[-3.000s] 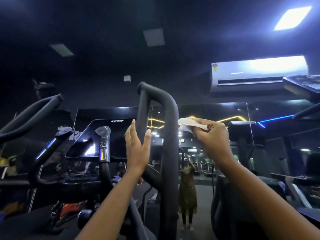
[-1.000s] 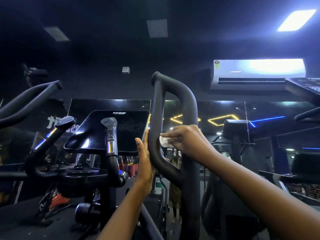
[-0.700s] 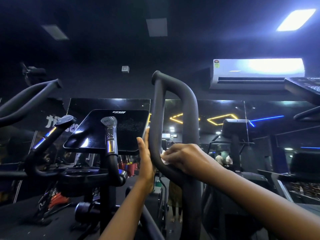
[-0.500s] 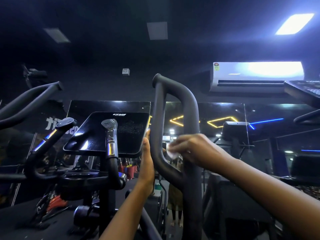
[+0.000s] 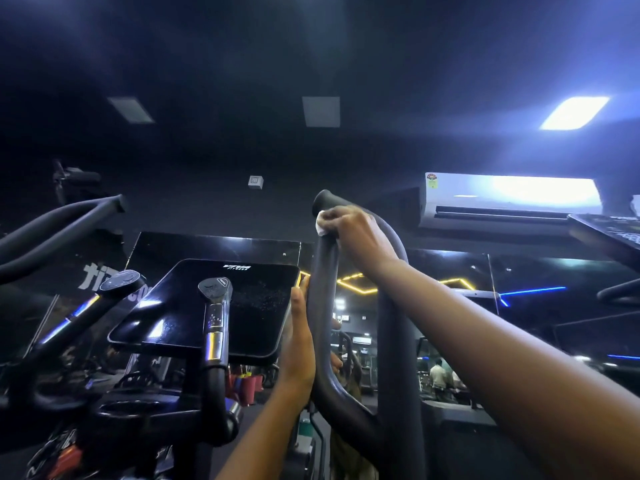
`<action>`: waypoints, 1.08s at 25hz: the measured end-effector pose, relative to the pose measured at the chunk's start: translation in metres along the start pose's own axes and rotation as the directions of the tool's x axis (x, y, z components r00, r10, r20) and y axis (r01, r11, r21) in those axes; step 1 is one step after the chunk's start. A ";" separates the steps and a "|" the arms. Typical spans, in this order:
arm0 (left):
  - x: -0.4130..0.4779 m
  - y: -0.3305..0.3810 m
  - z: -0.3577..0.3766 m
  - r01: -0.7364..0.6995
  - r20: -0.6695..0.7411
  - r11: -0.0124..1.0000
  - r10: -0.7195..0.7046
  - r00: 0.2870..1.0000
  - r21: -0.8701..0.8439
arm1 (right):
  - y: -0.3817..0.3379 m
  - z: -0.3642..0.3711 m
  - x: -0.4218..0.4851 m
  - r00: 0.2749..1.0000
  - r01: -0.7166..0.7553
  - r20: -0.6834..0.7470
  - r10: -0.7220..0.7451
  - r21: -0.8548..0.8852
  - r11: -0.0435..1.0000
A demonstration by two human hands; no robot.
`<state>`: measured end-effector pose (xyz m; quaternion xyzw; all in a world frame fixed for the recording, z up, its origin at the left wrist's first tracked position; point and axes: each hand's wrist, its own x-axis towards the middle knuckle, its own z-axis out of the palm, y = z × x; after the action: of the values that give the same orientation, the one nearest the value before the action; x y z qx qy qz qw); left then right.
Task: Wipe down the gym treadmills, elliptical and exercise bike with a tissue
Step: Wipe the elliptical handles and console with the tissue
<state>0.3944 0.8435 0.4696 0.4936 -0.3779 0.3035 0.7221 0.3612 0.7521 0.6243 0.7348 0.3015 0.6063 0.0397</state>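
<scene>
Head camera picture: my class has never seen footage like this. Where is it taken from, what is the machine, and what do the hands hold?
The camera sits on a person's head in a dim gym, so you see their own arms. The right hand grips a white tissue against the top of an elliptical's black looped handle. The left hand, holding nothing, rests flat against that handle lower down, beside the dark console screen.

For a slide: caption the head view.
Right hand grips a tissue atop the elliptical handle; left hand rests flat lower down.
</scene>
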 end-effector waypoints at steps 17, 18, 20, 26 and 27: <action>-0.001 -0.003 0.002 -0.009 -0.027 1.000 0.010 1.000 0.022 | 0.005 -0.012 -0.002 0.950 0.313 0.113 -0.292 -0.282 0.907; -0.003 -0.001 0.003 -0.010 -0.028 1.000 0.010 1.000 0.009 | 0.001 -0.011 -0.016 0.941 0.339 0.103 -0.323 -0.243 0.909; -0.005 0.004 0.004 -0.006 -0.030 1.000 0.006 1.000 -0.010 | -0.006 -0.008 -0.039 0.918 0.395 0.056 -0.392 -0.198 0.897; -0.017 0.009 0.006 0.025 -0.060 0.990 -0.033 0.998 -0.136 | -0.038 0.000 -0.100 0.855 0.506 0.168 -0.490 -0.063 0.860; -0.020 0.008 0.005 0.039 -0.060 0.987 -0.049 0.997 -0.154 | -0.040 -0.004 -0.105 0.824 0.543 0.207 -0.528 -0.019 0.840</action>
<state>0.3762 0.8406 0.4575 0.4350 -0.3659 0.2734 0.7760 0.3328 0.7324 0.5176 0.6738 0.4667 0.5077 0.2654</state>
